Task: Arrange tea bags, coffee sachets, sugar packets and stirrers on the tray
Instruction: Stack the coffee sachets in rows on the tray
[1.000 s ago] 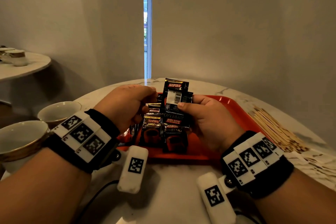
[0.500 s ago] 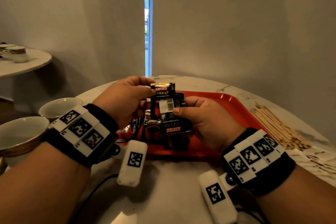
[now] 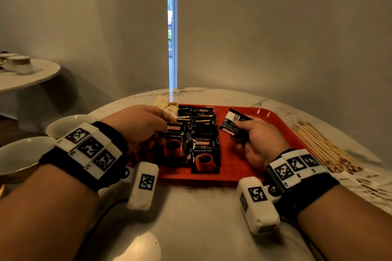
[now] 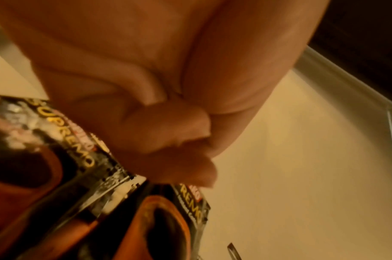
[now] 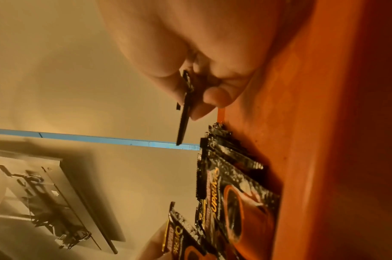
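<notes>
A red tray [image 3: 273, 121] lies on the marble table and carries a row of overlapping black coffee sachets [image 3: 204, 154]. My left hand [image 3: 146, 125] pinches the top edge of one coffee sachet [image 3: 175, 140] at the tray's left side; the left wrist view shows my fingers [image 4: 168, 140] curled over that sachet [image 4: 64, 149]. Over the middle of the tray, my right hand [image 3: 252, 137] holds a single sachet [image 3: 232, 125] back side up, above the tray floor. That sachet [image 5: 186, 109] appears edge-on in the right wrist view, pinched between thumb and fingers, with the row [image 5: 232, 184] lying below it.
A bundle of wooden stirrers [image 3: 324, 146] lies on the table right of the tray. Pale packets [image 3: 163, 104] sit by the tray's far left corner. Two white cups [image 3: 19, 154] stand at the left edge. A second round table [image 3: 27, 76] stands further left.
Both hands held a stack of sachets together in front of me. They have since lowered and parted: the sachets now lie in a row on the tray and my right hand moved right with one sachet.
</notes>
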Tool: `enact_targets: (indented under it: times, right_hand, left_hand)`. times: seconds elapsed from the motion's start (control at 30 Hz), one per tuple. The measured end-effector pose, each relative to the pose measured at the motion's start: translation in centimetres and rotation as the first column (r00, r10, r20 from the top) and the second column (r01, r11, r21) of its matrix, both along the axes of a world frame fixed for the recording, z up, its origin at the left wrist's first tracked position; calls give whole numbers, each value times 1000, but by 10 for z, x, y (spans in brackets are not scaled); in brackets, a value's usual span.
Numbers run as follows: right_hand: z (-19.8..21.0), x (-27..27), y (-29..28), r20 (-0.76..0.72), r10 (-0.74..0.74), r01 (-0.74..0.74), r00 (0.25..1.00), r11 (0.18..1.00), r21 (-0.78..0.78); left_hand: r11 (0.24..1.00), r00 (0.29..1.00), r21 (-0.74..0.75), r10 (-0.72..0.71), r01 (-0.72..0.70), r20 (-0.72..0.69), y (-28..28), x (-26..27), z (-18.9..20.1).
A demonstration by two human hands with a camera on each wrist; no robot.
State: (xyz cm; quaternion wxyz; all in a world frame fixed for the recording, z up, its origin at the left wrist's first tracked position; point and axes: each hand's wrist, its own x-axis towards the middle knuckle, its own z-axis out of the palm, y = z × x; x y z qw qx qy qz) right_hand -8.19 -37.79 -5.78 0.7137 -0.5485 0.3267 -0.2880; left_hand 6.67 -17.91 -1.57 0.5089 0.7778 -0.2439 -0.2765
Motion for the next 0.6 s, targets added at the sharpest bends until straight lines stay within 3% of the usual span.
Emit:
enact_targets:
  times: [0.2,0.6]
  right_hand:
    - [-2,1,0,-11,37,-37,999,999,0]
    - [-5,1,-2,5,68,-68,998,998,2]
  left_hand:
    - [997,1000,78,-8,6,24,0,0,-4]
    - [999,1000,46,21,-21,-2,-4,-6,-3]
